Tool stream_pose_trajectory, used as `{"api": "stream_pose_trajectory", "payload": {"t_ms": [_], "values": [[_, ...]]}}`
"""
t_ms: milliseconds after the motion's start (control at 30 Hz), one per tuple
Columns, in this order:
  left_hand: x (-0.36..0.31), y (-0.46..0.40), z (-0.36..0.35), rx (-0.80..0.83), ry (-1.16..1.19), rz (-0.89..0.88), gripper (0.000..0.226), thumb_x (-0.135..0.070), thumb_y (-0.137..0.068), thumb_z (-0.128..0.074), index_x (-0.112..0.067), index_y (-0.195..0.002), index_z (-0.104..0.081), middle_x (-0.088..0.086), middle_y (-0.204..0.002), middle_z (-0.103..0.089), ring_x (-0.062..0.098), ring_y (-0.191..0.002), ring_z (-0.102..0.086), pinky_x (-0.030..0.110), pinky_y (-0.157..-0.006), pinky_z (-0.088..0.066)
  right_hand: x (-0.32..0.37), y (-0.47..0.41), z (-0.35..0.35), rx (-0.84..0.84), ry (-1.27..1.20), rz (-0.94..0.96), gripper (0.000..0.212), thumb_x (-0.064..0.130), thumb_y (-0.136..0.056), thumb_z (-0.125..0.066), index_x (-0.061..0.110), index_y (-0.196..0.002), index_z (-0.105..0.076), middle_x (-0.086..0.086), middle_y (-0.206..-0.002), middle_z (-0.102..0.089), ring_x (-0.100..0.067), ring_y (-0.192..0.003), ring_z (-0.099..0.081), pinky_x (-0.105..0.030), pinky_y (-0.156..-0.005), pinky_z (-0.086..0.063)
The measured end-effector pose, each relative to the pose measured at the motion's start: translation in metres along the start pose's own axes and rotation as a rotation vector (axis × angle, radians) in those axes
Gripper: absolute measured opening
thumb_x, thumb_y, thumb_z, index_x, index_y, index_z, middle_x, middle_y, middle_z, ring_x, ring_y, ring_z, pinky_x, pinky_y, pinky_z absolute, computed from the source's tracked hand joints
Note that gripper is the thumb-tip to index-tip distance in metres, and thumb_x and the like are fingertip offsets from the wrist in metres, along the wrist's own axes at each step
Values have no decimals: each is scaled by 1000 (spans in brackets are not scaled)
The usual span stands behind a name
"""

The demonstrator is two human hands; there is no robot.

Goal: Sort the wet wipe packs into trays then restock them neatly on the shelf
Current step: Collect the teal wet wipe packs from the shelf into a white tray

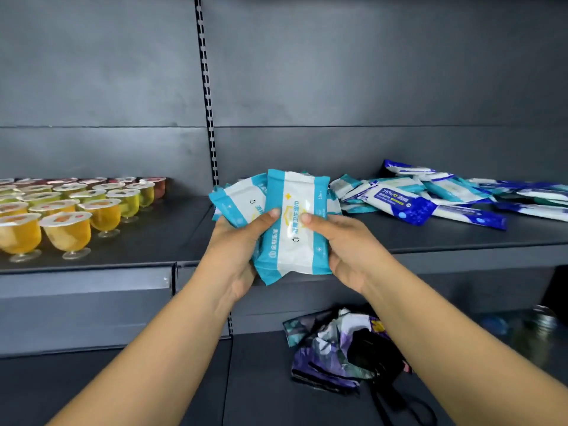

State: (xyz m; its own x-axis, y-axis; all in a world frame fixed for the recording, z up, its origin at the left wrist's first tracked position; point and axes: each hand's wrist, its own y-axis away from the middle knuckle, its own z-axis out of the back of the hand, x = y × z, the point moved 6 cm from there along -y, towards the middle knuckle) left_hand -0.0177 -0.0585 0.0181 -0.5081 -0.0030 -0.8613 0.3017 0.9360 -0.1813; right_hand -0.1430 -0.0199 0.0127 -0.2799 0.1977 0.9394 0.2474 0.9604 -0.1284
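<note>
Both hands hold one bundle of teal-and-white wipe packs [289, 229], lifted just above the front edge of the shelf [461, 238], near the middle upright.

Left hand [236, 250]: fingers wrapped behind the bundle, thumb pressed on the front pack. Right hand [341, 244]: same grip mirrored, thumb on the face and fingers curled round the right edge. So both grips are pinching the bundle from its sides.

Bundle not square. Rear packs fan out to the upper left; the front pack sits tilted.

Loose heap of mixed packs [430, 198] lies far right on the same shelf, dark blue ones among the teal. Jelly cups [73, 216] stand in rows on the left bay. No tray in view. A patterned bag [338, 348] lies on the lower shelf.

Step in hand, as I judge it: gathering like packs and squaring them.

To do it well:
- tap the bundle's bottom edges on the shelf so the edges line up;
- slide the fanned rear packs in behind the front one before tightening the thumbs;
- keep the printed faces one way;
- squeeze lightly, since soft packs will likely buckle or slip;
- leave the dark blue ones out of this bundle.
</note>
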Motion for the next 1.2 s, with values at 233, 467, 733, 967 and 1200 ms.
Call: {"api": "stream_pose_trajectory", "payload": {"t_ms": [233, 467, 733, 967, 1200], "values": [[82, 102, -8, -83, 44, 79, 23, 0, -92, -42, -11, -101, -60, 5, -90, -73, 17, -76, -70, 34, -66, -59, -56, 87, 75, 60, -31, -113, 10, 11, -88, -57, 9, -86, -67, -2, -77, -74, -14, -68, -70, -30, -58, -58], [241, 211, 26, -435, -146, 344, 12, -8, -92, -50, -10, -96, -61, 4, -85, -73, 19, -77, -70, 43, -76, -56, -177, 183, 189, -59, -76, -451, 12, 4, -90, -54, 8, -88, -65, 3, -73, -73, -9, -65, -69, -25, -63, -58], [435, 335, 100, -781, -188, 742, 14, -5, -88, -58, -5, -101, -53, 15, -95, -65, 26, -76, -66, 44, -74, -56, -346, 276, 333, -370, 148, -754, 10, -1, -86, -59, 8, -91, -59, -6, -86, -68, -19, -72, -66, -34, -72, -54], [595, 403, 160, -846, -322, 1019, 27, 0, -85, -60, 1, -111, -54, 23, -107, -64, 37, -95, -63, 51, -87, -51, -513, 348, 425, -438, 368, -1035, 9, -2, -82, -62, 5, -87, -65, -22, -103, -65, -28, -88, -58, -49, -91, -47], [713, 395, 159, -552, -556, 1054, 23, -3, -87, -59, -8, -107, -48, 2, -79, -54, 9, -61, -48, 7, -43, -40, -598, 367, 480, -482, 665, -1085, 15, 8, -84, -64, 2, -97, -65, -13, -94, -63, -20, -82, -53, -28, -67, -45]]}}
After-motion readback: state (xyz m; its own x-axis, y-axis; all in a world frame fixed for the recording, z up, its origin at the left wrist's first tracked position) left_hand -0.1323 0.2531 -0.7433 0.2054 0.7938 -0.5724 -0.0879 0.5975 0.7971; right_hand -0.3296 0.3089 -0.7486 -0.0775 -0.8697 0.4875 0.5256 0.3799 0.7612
